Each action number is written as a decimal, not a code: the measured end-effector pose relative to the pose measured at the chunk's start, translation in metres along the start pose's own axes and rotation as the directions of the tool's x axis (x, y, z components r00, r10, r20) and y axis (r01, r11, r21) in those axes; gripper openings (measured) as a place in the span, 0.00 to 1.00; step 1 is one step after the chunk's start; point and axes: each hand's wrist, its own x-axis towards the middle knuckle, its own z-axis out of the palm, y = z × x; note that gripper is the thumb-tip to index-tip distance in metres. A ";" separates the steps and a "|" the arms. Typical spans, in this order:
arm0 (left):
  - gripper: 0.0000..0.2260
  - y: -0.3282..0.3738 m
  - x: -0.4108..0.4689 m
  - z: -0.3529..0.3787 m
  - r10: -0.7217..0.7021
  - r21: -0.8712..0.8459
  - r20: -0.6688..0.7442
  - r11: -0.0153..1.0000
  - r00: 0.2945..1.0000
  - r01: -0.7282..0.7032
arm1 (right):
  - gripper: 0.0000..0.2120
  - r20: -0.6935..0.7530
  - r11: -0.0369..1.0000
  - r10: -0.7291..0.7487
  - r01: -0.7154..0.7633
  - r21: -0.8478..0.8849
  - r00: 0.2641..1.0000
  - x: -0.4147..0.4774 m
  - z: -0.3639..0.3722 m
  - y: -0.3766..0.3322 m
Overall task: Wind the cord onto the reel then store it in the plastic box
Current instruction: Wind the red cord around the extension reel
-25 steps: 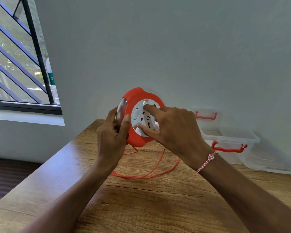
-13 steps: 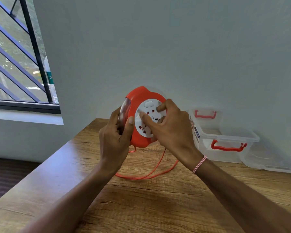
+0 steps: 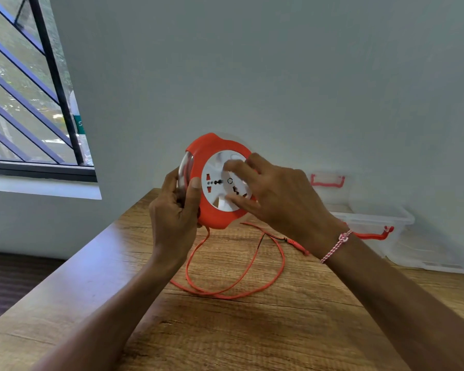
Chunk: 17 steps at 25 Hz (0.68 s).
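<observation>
Lying nearest on the wooden table is a loose loop of orange cord, running from the front of the table back up to the bottom edge of the reel; its plug end rests on the wood just beside the right wrist, which wears a red-and-white string bracelet. Reel held up off the table between both hands, standing on edge, round white socket face turned toward the camera and slightly right, axle running roughly front to back. Orange rim, clear back disc showing at the left edge. No brand or readable text on the reel; only socket holes and a small circle mark. Left hand closed around the reel's left edge, thumb pressed on the orange front, fingers behind the clear disc. Right hand spread, fingertips blurred, touching the white face; not wrapped around anything. Farther back right, a clear plastic box with red handles sits on the table against the wall, well apart from the reel. Window with dark bars far left; a green label there is unreadable.
</observation>
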 end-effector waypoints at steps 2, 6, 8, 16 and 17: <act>0.23 0.003 -0.002 0.001 0.010 -0.010 0.018 1.000 1.000 -0.010 | 0.23 -0.004 0.992 -0.077 0.076 -0.096 0.997 -0.001 0.000 0.002; 0.23 0.004 -0.003 0.002 0.021 -0.011 0.026 1.000 0.999 -0.021 | 0.29 -0.060 0.995 -0.005 -0.001 -0.096 0.998 -0.003 0.006 -0.003; 0.24 0.003 -0.005 0.003 0.027 -0.015 0.031 1.000 0.999 -0.026 | 0.30 -0.070 0.999 0.012 -0.015 -0.044 0.997 -0.004 0.010 -0.006; 0.20 0.005 -0.014 0.009 0.088 0.003 0.037 0.996 0.995 -0.088 | 0.24 0.030 0.660 0.625 -0.548 0.514 0.780 -0.002 0.017 -0.031; 0.21 0.005 -0.015 0.009 0.090 0.004 0.040 0.996 0.995 -0.090 | 0.23 0.149 0.474 0.698 -0.607 0.638 0.701 -0.001 0.018 -0.032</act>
